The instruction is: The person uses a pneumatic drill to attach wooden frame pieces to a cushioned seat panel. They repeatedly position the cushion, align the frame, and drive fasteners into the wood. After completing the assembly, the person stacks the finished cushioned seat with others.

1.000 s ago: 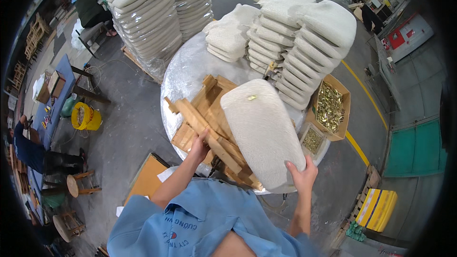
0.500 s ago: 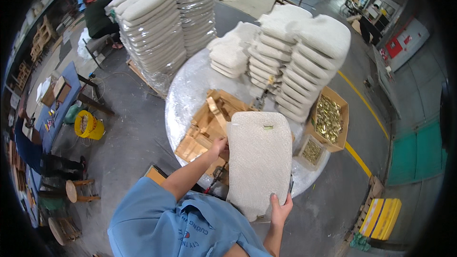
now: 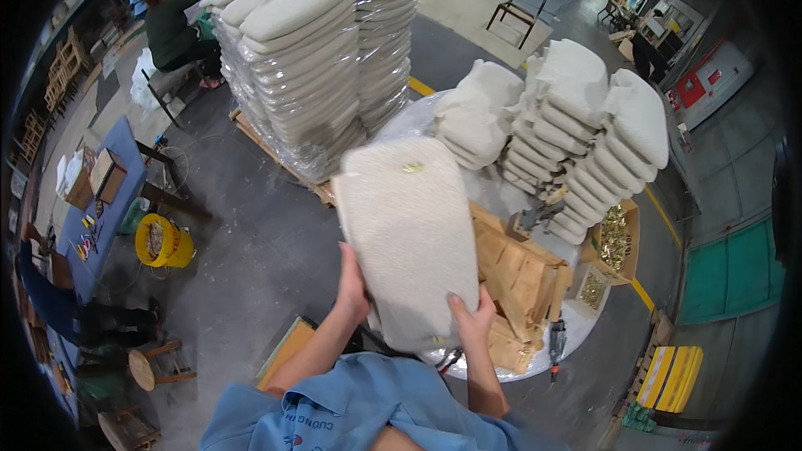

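Observation:
A beige fabric-covered cushion (image 3: pixel 405 242) is held in front of me, its long side running away from my body. A small brass-coloured metal piece (image 3: pixel 413 169) shows at its far end, and another (image 3: pixel 440 340) at its near end. My left hand (image 3: pixel 353 291) grips the left edge, its fingers out of sight underneath. On the right near corner is my right hand (image 3: pixel 474 313), the thumb lying on top. Just right of the cushion, a wooden jig (image 3: pixel 522 280) rests on the plastic-wrapped round table (image 3: pixel 493 370). A pneumatic screwdriver (image 3: pixel 557 347) lies at the table's near edge.
Stacked cushions (image 3: pixel 614 167) stand at the table's far side. A carton of brass-coloured hardware (image 3: pixel 632 259) and a small tray (image 3: pixel 591 286) sit at right. A tall plastic-wrapped cushion pile (image 3: pixel 292 83) rises ahead. Left are a yellow bucket (image 3: pixel 165 242), a stool (image 3: pixel 154 365) and co-workers.
The cushion has moved left, off the jig's front and toward the floor side of the table. My left hand has shifted to its left edge. My view has turned left.

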The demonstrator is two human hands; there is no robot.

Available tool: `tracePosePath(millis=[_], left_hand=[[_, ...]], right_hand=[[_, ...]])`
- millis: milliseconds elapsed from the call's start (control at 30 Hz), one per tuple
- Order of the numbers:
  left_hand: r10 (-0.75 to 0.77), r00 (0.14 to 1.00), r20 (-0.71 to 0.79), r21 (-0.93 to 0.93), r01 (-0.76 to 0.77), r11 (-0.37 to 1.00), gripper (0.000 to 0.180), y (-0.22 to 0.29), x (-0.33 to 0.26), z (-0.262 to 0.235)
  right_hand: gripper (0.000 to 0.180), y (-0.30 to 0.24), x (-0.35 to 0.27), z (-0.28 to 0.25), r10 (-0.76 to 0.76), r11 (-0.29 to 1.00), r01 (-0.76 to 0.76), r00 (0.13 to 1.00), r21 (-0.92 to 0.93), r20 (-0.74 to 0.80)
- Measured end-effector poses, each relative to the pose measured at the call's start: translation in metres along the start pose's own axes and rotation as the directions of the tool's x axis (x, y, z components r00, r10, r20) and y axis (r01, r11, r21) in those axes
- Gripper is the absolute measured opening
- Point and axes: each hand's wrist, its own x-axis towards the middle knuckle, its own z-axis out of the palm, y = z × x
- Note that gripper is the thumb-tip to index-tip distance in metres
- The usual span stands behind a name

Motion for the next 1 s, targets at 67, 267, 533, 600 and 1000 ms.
tracePosePath(millis=[67, 267, 533, 600, 1000], left_hand=[[0.041, 0.998, 0.044, -0.217, -0.031, 0.976, 0.100, 0.049, 0.003, -0.034], [0.561, 0.817, 0.134, -0.405, -0.472, 0.783, 0.089, 0.174, 0.029, -0.087], [0.058, 0.995, -0.076, 0.049, -0.054, 0.997, 0.084, 0.226, 0.128, -0.135], [-0.147, 0.989, -0.029, 0.151, 0.150, 0.977, 0.086, 0.228, 0.137, -0.147], [-0.091, 0.989, 0.117, 0.294, 0.053, 0.954, 0.089, 0.297, 0.315, -0.024]], right_hand=[[0.051, 0.032, 0.022, 0.043, -0.132, 0.991, 0.132, 0.981, 0.008, 0.144], [0.067, -0.011, 0.116, 0.218, -0.405, 0.869, 0.354, 0.910, 0.347, 0.085], [0.073, -0.086, 0.143, 0.287, 0.345, 0.695, -0.628, 0.719, 0.351, 0.603], [0.080, -0.063, 0.158, 0.299, 0.313, 0.774, -0.575, 0.711, 0.264, 0.630], [0.099, -0.059, 0.297, 0.296, 0.228, 0.855, -0.356, 0.911, 0.377, 0.343]])
